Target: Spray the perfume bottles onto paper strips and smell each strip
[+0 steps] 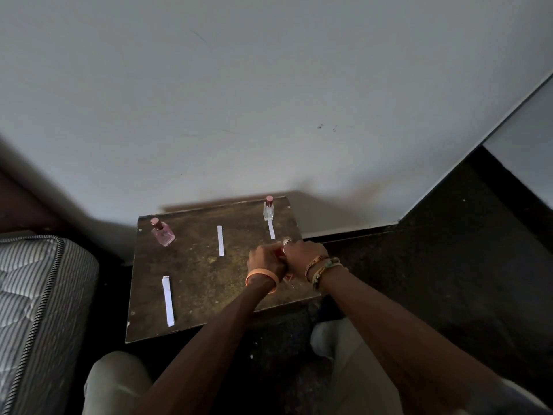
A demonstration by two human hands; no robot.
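On a small worn brown table [203, 274] stand a pink perfume bottle [163, 233] at the back left and a clear bottle [268, 209] with a pink cap at the back right. White paper strips lie at the front left [168, 301], in the middle [220, 241] and in front of the clear bottle [271, 229]. Over the table's right side, my left hand [264, 260] and my right hand [302, 254] close together around a third, reddish bottle [282, 253]. Only its cap and a red sliver show between the fingers.
A pale wall rises right behind the table. A striped mattress [36, 295] borders the left. Dark floor [449, 250] lies to the right, and my knees [119, 381] sit just below the table's front edge.
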